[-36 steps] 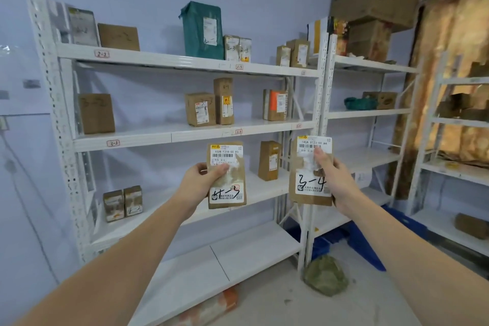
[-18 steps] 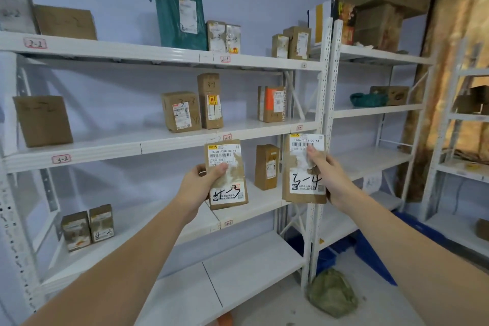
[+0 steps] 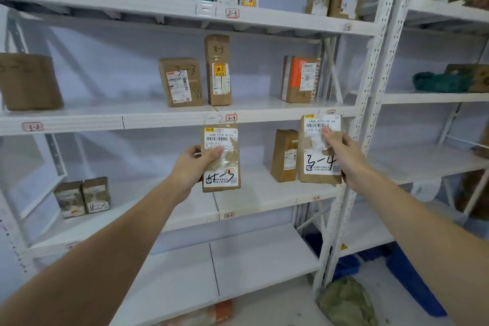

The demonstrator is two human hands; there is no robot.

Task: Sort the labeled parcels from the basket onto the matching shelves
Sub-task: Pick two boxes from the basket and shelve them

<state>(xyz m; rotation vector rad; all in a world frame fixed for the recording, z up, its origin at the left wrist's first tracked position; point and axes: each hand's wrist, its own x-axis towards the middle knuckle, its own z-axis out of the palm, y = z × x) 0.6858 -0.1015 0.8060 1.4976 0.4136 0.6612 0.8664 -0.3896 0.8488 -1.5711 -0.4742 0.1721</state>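
Note:
My left hand (image 3: 194, 164) grips a brown parcel (image 3: 221, 167) marked 4-3, held upright in front of the white shelf unit, just under the shelf tag 3-3 (image 3: 231, 117). My right hand (image 3: 344, 152) grips a second brown parcel (image 3: 317, 164) marked 3-4, held upright at the right end of the same bay, over the shelf tagged 4-4 (image 3: 316, 198). The tag 4-3 (image 3: 229, 215) sits on the shelf edge below the left parcel. The basket is out of view.
Parcels marked 3-3 (image 3: 181, 82) and 3-4 (image 3: 300, 79) stand on the middle shelf (image 3: 169, 120). A brown box (image 3: 284, 155) stands beside the right parcel, two small boxes (image 3: 83, 196) at left. White uprights (image 3: 370, 82) divide the bays. A green bag (image 3: 346, 302) lies on the floor.
The view has moved closer to the shelves, so they loom larger. Both hands still hold their parcels upright, now nearer the shelf edges.

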